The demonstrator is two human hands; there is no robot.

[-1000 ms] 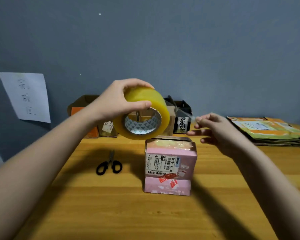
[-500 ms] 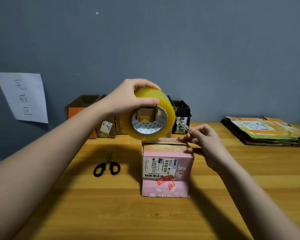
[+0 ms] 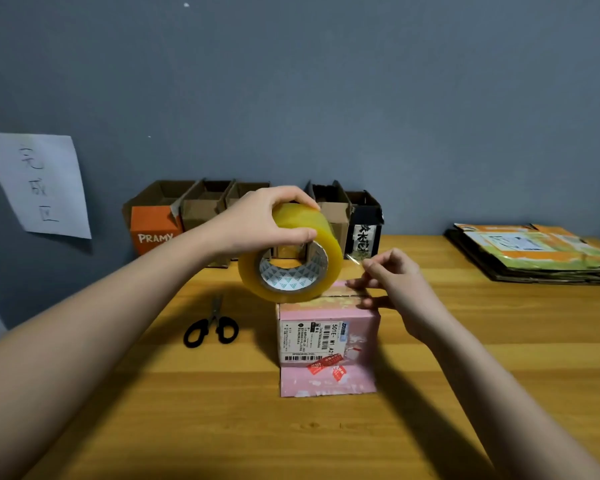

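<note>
Yellow-tinted clear packing tape, a fat roll (image 3: 291, 252) on a cardboard core printed with small grey-green triangles, is held on edge just above the back of a pink cardboard box (image 3: 328, 344). Whether the roll touches the box top cannot be told. The left hand (image 3: 260, 223) grips the roll, fingers curled over its top and thumb laid across the near rim. The right hand (image 3: 392, 282), just right of the roll, pinches the tape's loose clear end (image 3: 355, 259) between thumb and forefinger, with the other fingers reaching toward the top of the box.

The box stands near the middle of the wooden desk (image 3: 222, 427). Its front carries a white shipping label (image 3: 312, 341) with barcodes and the large print "501E- M1 A2", the rest too small to read, and red stickers (image 3: 323, 363) sit below it.

Black-handled scissors (image 3: 211, 329) lie shut on the desk to the left of the box. Against the grey wall stands a row of open cartons: an orange one (image 3: 155, 233) marked "PRAMY", plain brown ones (image 3: 205, 209), and a black one (image 3: 364, 233) with white Chinese characters. A white sheet (image 3: 37, 185) on the wall reads "完成区" by hand. Flattened orange-and-green packages (image 3: 534, 251) are stacked at far right.
</note>
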